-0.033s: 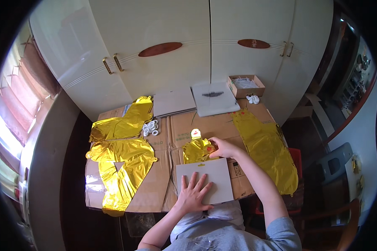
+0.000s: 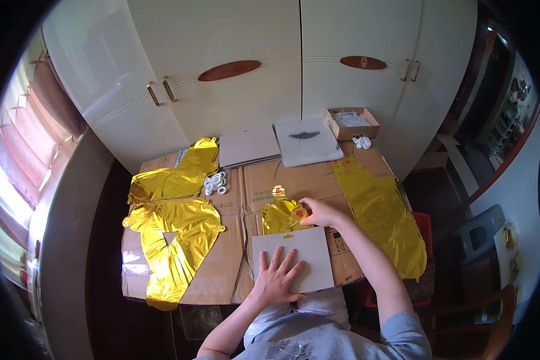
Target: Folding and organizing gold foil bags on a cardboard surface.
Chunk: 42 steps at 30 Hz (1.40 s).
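My left hand (image 2: 277, 276) lies flat with fingers spread on a pale grey card (image 2: 315, 264) at the table's near edge. The card has a small hanging slot near its top. Beyond it a folded gold foil balloon (image 2: 277, 217) sticks out, its lower part hidden under the card. A narrow tab with a red mark stands out at the balloon's far end. My right hand (image 2: 320, 212) grips the balloon's right side with bent fingers, beside another red mark. The fingertips are partly hidden.
Flat gold foil balloons lie at left (image 2: 180, 240), far left (image 2: 177, 174) and right (image 2: 381, 219). White ribbon rolls (image 2: 215, 183), stacked grey cards (image 2: 249, 146), a clear-looking packet (image 2: 309, 147) and an open box (image 2: 366, 129) stand farther back on the cardboard-covered table (image 2: 228, 273).
The far end of the gold foil balloon has shifted slightly and catches the light differently. Both my hands stay in nearly the same place.
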{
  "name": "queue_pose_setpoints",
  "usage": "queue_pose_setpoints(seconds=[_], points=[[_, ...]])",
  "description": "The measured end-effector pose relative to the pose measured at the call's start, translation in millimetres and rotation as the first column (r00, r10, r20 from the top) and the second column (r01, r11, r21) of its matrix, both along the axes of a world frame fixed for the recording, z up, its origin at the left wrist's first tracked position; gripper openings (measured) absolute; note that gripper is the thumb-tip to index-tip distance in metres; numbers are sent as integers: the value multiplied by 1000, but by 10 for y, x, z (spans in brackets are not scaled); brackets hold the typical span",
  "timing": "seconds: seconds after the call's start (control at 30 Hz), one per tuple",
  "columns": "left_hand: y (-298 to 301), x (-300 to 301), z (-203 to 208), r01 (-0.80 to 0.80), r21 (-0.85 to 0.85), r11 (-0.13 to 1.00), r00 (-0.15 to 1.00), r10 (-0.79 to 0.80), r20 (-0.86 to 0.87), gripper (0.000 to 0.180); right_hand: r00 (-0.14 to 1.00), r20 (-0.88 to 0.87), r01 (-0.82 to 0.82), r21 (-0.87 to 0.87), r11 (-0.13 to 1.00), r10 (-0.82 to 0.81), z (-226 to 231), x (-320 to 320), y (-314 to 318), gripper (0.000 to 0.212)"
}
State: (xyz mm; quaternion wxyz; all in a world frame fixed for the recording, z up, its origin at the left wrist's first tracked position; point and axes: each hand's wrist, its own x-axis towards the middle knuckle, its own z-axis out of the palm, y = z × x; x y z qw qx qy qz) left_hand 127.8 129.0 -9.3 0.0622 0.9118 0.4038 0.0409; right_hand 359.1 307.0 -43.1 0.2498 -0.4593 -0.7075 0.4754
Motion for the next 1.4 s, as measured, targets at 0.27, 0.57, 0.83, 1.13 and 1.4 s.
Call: queue_pose_setpoints(seconds=[0.27,0.57,0.83,1.13,1.4], points=[[-19,-9,-25,-9,19,1000,1000,8,11,91,888,452,40,111,993,-86,310,-113,-137,41],[-10,-21,-2,10,30,999,1000,-11,19,87,931,353,66,91,994,-94,224,-70,-150,39],[6,-16,27,9,17,1000,1000,-9,17,85,946,321,28,84,996,-53,286,-80,-194,41],[5,-16,16,3,21,1000,1000,-3,11,85,968,249,-56,284,957,-17,544,-214,-372,34],[-7,-13,16,-4,16,1000,1000,3,20,85,990,140,-8,140,990,-11,533,-162,-328,29]])
